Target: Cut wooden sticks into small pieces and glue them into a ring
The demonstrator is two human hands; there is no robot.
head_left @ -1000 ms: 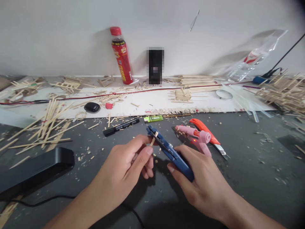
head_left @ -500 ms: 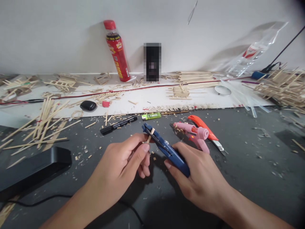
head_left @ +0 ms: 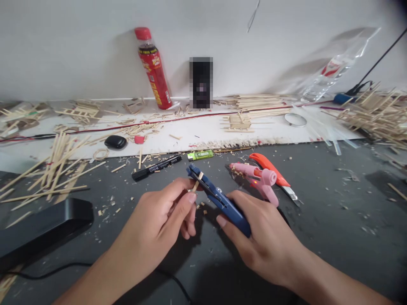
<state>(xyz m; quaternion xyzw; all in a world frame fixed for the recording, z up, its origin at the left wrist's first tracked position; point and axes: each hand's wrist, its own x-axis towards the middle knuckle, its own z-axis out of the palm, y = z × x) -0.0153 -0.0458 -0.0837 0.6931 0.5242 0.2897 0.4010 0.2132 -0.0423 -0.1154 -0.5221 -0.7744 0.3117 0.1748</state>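
Blue cutter (head_left: pixel 219 199), right hand (head_left: pixel 263 237), stick (head_left: pixel 196 184), left hand (head_left: pixel 162 216)

A red bottle (head_left: pixel 153 70) stands upright at the far wall. Nearer lie a black marker (head_left: pixel 157 167), a green lighter (head_left: pixel 200 155), a pink glue gun (head_left: pixel 257 179) and an orange knife (head_left: pixel 272 173). Loose wooden sticks (head_left: pixel 57 163) scatter on the left.

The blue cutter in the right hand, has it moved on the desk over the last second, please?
Cannot tell: the blue cutter keeps its spot beside the pink glue gun; the whole view merely drifted with the head camera.
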